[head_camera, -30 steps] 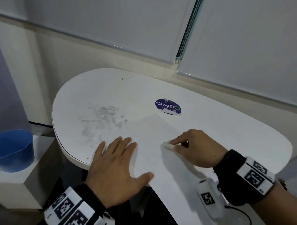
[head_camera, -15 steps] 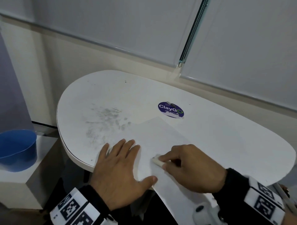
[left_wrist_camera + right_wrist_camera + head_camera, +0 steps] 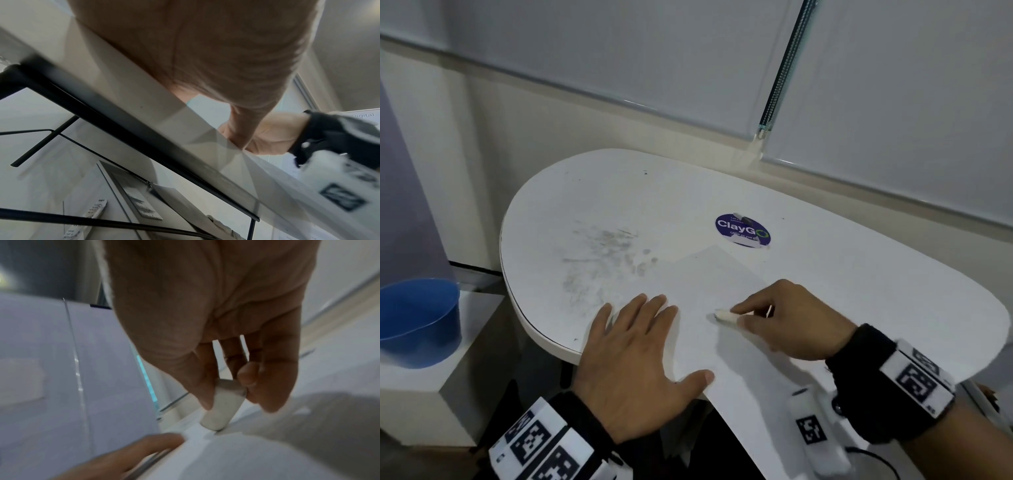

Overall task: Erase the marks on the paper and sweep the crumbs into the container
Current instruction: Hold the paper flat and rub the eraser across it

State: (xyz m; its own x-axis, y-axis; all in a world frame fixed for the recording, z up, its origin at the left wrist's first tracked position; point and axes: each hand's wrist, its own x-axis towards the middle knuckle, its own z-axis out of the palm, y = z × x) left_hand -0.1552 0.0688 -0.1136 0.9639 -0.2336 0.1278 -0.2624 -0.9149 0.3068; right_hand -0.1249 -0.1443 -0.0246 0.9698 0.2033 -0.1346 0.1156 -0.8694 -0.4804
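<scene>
Low in the frame's centre, the left hand [image 3: 633, 373] lies flat, fingers spread, pinning the paper [image 3: 709, 284] against sliding; the right hand [image 3: 787, 322] pinches the eraser [image 3: 723, 314], tip pressed down; the blue container [image 3: 417, 318] waits at far left.

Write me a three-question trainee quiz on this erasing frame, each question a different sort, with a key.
1. True or false: the left hand lies flat, fingers spread, on the paper.
2. What does the right hand pinch? A) pencil B) eraser C) brush
3. Fill in: the blue container stands off the table, on a low white block to its ____.

Key: 1 true; 2 B; 3 left.
</scene>
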